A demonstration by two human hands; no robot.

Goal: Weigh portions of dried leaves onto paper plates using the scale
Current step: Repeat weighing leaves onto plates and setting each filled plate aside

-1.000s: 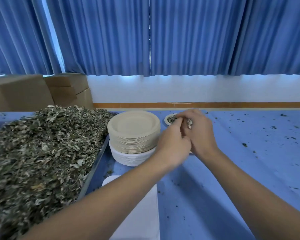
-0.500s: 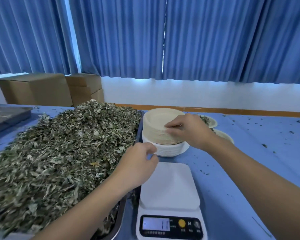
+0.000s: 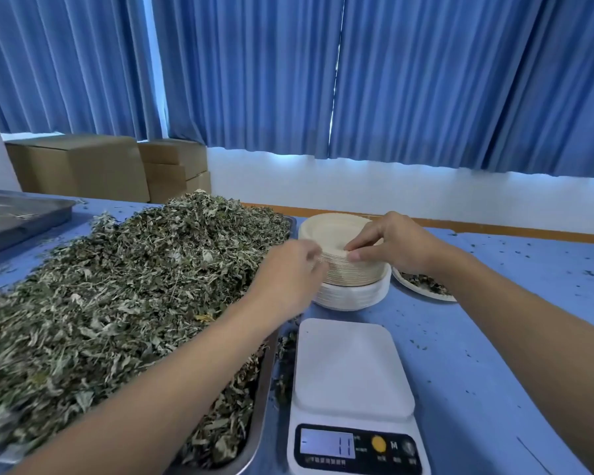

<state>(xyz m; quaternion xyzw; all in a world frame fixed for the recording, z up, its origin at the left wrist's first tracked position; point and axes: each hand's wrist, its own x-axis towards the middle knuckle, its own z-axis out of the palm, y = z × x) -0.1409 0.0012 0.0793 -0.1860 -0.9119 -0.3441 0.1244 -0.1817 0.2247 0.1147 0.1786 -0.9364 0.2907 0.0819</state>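
A tall stack of paper plates [image 3: 330, 231] stands behind the white digital scale [image 3: 352, 378], beige plates on top of white ones. My right hand [image 3: 395, 243] pinches the rim of the top plate with thumb and fingertips. My left hand [image 3: 290, 274] is at the stack's left edge, its fingers blurred against the plate rims. The scale's platform is bare and its display reads 11. A big heap of dried leaves [image 3: 110, 293] fills a metal tray [image 3: 254, 450] on the left. A plate holding leaves [image 3: 422, 286] lies right of the stack, partly behind my right wrist.
A blue cloth covers the table [image 3: 511, 320], with leaf crumbs scattered over it. An empty metal tray [image 3: 18, 217] sits at the far left. Cardboard boxes [image 3: 83, 169] stand against the wall under blue curtains.
My left hand has moved from beside the scale up to the left edge of the plate stack. My right hand stays on the top plate. The view has shifted slightly.
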